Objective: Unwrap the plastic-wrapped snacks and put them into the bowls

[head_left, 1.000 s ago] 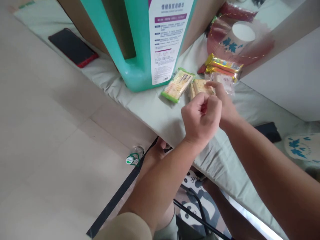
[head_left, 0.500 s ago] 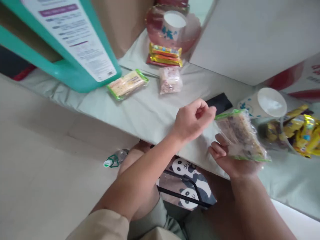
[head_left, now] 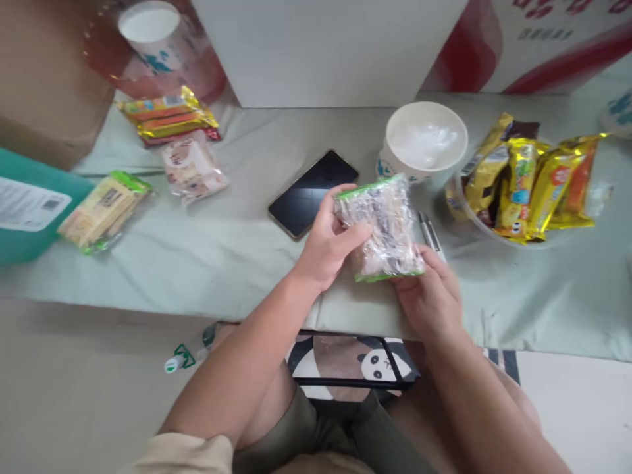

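Both hands hold a clear-wrapped snack packet (head_left: pixel 388 224) with green ends, above the front part of the cloth-covered table. My left hand (head_left: pixel 328 243) grips its left side, thumb across the front and fingers behind. At the lower right corner, my right hand (head_left: pixel 434 293) pinches the wrapper; its fingertips are partly hidden behind the packet. A black phone (head_left: pixel 309 191) lies just beyond my left hand. A paper cup (head_left: pixel 395 170) with clear plastic inside stands behind the packet. A pen (head_left: pixel 431 234) rests near my right fingers.
On the right, a clear tub (head_left: pixel 486 227) holds several yellow-wrapped bars. Leftward lie a similar green-ended packet (head_left: pixel 106 210), a small pale packet (head_left: pixel 192 168) and yellow-wrapped bars (head_left: pixel 170 115). A white box (head_left: pixel 326 52) stands at the back, a teal container (head_left: pixel 29 243) far left.
My view has swung right. My left hand, apart from the packet before, now grips it. The packet has turned upright-facing between both hands, and my right hand has shifted to its lower corner.
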Tool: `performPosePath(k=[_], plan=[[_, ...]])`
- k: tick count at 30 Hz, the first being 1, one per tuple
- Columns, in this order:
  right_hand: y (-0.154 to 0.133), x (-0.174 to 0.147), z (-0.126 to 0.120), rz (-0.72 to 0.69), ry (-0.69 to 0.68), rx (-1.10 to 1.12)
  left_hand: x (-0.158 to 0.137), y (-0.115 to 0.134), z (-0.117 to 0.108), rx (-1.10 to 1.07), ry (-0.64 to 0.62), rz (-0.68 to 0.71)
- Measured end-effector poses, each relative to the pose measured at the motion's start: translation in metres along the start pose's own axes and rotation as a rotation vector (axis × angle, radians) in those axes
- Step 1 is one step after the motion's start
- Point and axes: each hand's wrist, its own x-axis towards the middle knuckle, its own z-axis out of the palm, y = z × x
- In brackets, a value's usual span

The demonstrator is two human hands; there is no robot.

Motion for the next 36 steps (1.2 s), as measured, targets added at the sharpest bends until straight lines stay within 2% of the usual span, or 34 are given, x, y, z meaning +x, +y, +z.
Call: performPosePath(k=[5, 7, 10, 15, 20, 25, 29, 32, 36], plan=[[0.004, -0.018, -0.044, -0.377, 0.465, -0.669, 0.009, -0.011, 0.01, 0.154, 0.022, 0.011], [0.007, -0.014, -0.055, -0.404, 0.48, -0.902, 0.008, -0.012, 0.013, 0.19, 0.016, 0.037], [0.015, -0.002, -0.061, -0.3, 0.345, -1.061, 0.007, -0.012, 0.014, 0.205, 0.009, 0.043], [0.017, 0.002, -0.049, -0.294, 0.282, -1.015, 0.007, -0.011, 0.012, 0.189, 0.008, 0.037], [0.009, 0.002, -0.043, -0.204, 0.358, -0.867, 0.011, -0.011, 0.008, 0.187, 0.081, 0.034], [0.003, 0.004, -0.045, -0.194, 0.389, -0.727, 0.012, -0.013, 0.005, 0.221, 0.107, 0.034], [-0.001, 0.001, -0.041, -0.176, 0.288, -0.534, 0.013, -0.019, 0.004, 0.103, 0.076, 0.08], [0.0, 0.002, -0.036, -0.258, 0.28, -0.497, 0.017, -0.026, 0.002, -0.031, 0.005, 0.142], [0.005, 0.012, -0.03, -0.479, 0.325, -0.573, 0.021, -0.033, 0.002, -0.097, -0.064, 0.191]])
